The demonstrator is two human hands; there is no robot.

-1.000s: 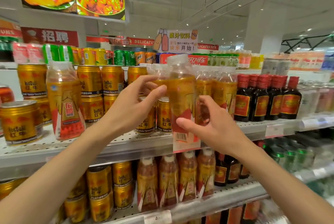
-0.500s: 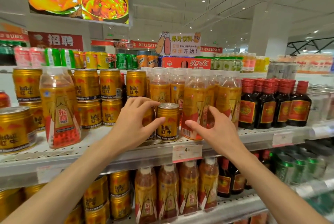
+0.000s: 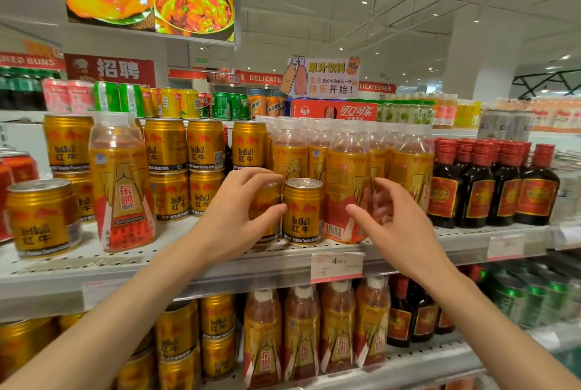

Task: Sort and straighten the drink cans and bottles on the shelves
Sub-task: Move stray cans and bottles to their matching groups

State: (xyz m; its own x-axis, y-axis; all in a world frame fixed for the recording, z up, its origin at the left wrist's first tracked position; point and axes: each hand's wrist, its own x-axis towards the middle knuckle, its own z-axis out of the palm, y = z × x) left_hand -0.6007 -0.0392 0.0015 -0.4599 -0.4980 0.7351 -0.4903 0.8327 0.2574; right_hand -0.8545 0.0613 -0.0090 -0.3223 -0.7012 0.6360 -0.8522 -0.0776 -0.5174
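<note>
While both arms reach up to the middle shelf [image 3: 94, 267], the left hand [image 3: 234, 216] wraps its curled fingers and thumb round a gold can [image 3: 265, 210] standing at the shelf's front edge. Just beside it on the right, touching or nearly so, stands a second gold Red Bull can [image 3: 302, 212], upright, with its label facing out. The right hand [image 3: 390, 226] hovers in front of an upright orange bottle [image 3: 344, 182] at the head of the bottle row; its fingers are bent and spread apart, the thumb pointing left toward the bottle's lower label. That hand is blurred, so whether the fingertips touch the bottle is hard to say, but it appears to hold nothing.

To the left, stacked gold cans [image 3: 185, 166] fill the back of the shelf, with a lone orange bottle [image 3: 121, 182] standing forward among them and a single can [image 3: 41, 216] near the far left edge. To the right of the bottle row stand dark bottles with red caps [image 3: 503, 185]. A price tag [image 3: 337, 267] hangs on the shelf rail below the hands, and the lower shelf [image 3: 408, 361] carries more cans and bottles.
</note>
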